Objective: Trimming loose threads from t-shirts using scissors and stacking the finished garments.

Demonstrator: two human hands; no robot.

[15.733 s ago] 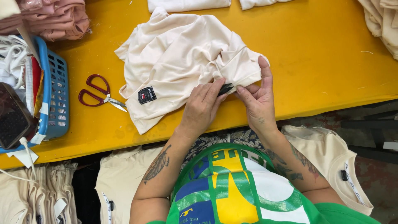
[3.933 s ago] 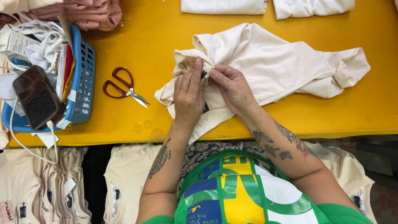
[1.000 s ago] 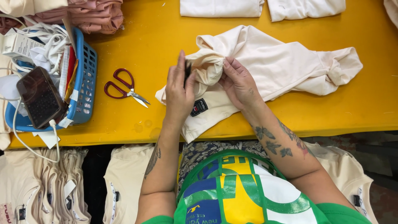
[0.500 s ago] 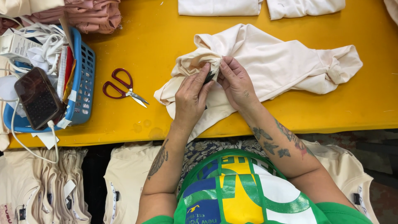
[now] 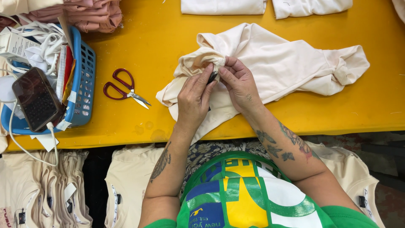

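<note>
A cream garment (image 5: 291, 63) lies crumpled on the yellow table (image 5: 160, 42). My left hand (image 5: 193, 99) and my right hand (image 5: 239, 82) meet at a bunched fold near its left end. Both pinch the cloth around a small black tag (image 5: 212, 77) held between the fingertips. The tag is mostly hidden by my fingers.
Red-handled scissors (image 5: 124, 88) lie left of my hands. A blue basket (image 5: 84, 84) at the left edge holds cords, papers and a phone (image 5: 36, 99). Folded pink cloth (image 5: 95, 14) and white pieces (image 5: 223, 6) sit at the far edge. Stacks of cream garments (image 5: 46, 190) lie below the table.
A second ago my left hand was lifted with fingers spread over the fold; it has since closed in and now pinches the cloth and tag together with my right hand.
</note>
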